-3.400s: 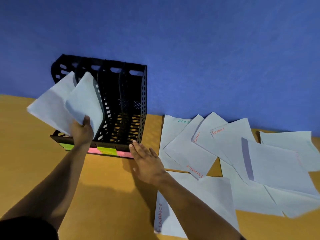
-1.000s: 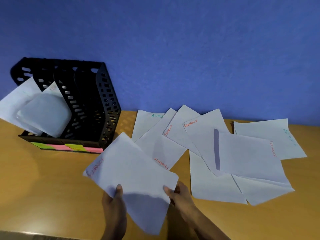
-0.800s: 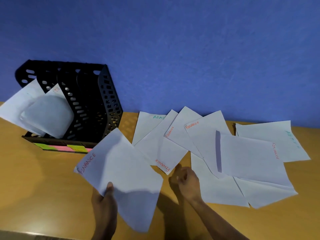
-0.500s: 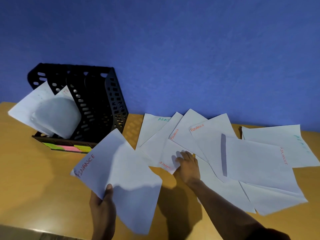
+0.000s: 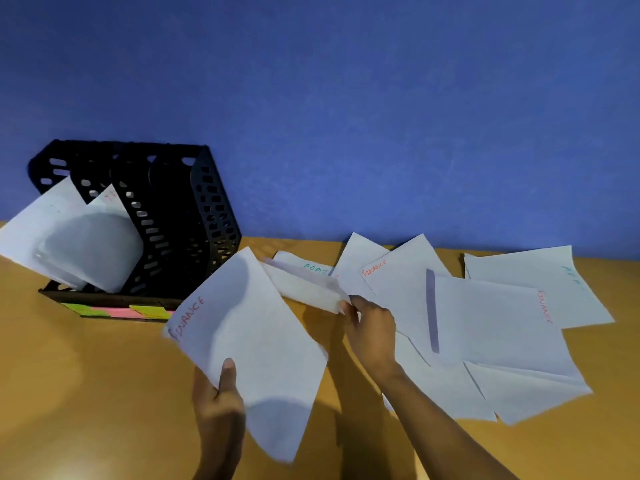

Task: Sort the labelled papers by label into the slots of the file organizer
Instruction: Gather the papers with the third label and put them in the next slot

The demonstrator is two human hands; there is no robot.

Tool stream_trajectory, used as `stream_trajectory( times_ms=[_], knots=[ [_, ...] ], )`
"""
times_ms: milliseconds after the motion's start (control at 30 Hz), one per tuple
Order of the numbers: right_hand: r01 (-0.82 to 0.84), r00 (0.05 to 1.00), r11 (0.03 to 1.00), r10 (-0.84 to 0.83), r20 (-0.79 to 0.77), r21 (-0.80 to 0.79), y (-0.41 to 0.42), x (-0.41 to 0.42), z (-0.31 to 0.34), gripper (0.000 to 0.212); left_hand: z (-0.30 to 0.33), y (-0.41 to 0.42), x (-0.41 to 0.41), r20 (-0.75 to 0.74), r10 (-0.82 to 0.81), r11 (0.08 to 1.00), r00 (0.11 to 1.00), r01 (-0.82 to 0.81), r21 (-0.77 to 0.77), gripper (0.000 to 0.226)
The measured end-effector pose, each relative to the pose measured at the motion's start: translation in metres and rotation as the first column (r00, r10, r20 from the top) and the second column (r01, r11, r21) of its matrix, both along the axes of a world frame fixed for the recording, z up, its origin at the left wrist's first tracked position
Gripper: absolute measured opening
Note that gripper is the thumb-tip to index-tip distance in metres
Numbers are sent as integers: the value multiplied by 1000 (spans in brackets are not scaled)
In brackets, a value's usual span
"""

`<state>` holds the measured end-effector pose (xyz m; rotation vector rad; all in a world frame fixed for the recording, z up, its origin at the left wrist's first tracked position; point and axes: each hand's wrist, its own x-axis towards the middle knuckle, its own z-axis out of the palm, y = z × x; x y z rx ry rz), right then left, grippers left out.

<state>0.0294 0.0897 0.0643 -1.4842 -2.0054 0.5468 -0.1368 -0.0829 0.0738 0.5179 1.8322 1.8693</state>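
Note:
My left hand [image 5: 218, 407] holds a white sheet [image 5: 252, 341] marked FINANCE in red above the table, thumb on top near its lower edge. My right hand [image 5: 372, 334] pinches the edge of a second sheet [image 5: 304, 289], lifted and blurred, just right of the first. Several more labelled papers [image 5: 485, 323] lie spread on the table to the right, some marked FINANCE, some in green. The black file organizer [image 5: 180, 230] stands at the left against the wall, with two sheets [image 5: 79, 244] leaning out of its left slots.
Green and pink sticky labels [image 5: 117, 310] run along the organizer's front base. The wooden table [image 5: 86, 393] meets a blue wall [image 5: 346, 116] behind. An ADMIN-marked sheet [image 5: 311, 268] lies partly under the lifted one.
My right hand reached to the paper pile, pressed on a sheet, and now lifts it by the edge. My left hand keeps holding the FINANCE sheet, shifted slightly right.

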Motion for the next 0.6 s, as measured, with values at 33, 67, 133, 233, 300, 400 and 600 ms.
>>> stream_trajectory(
  times_ms=[33, 67, 133, 233, 300, 400, 600],
  knots=[
    [-2, 999, 1000, 2, -38, -4, -4, 0, 5, 27, -1, 4, 2, -3, -18, 1000, 1000, 18, 9, 35],
    [-5, 996, 1000, 4, -89, -19, -8, -1, 7, 28, -2, 8, 4, 10, -29, 1000, 1000, 29, 12, 36],
    [-31, 989, 996, 18, -144, -89, -13, -1, 10, 28, -5, 15, 9, 22, -12, 1000, 1000, 12, 8, 36],
    [-22, 1000, 994, 21, -10, -111, -16, 3, 7, 20, -2, 22, 10, -55, 71, 997, 996, -72, -12, 36],
    [11, 999, 991, -16, -31, -132, -19, 6, 8, 20, 3, 21, 7, -143, 144, 989, 979, -145, 5, 34],
    [45, 986, 987, -69, -153, -155, -25, 7, 20, 20, 13, 20, 5, -175, 176, 984, 969, -170, 47, 36],
    [-26, 916, 1000, 20, -400, -9, -46, -16, 69, 20, 42, 31, 32, -72, -20, 992, 997, 29, 121, 46]
  ],
)
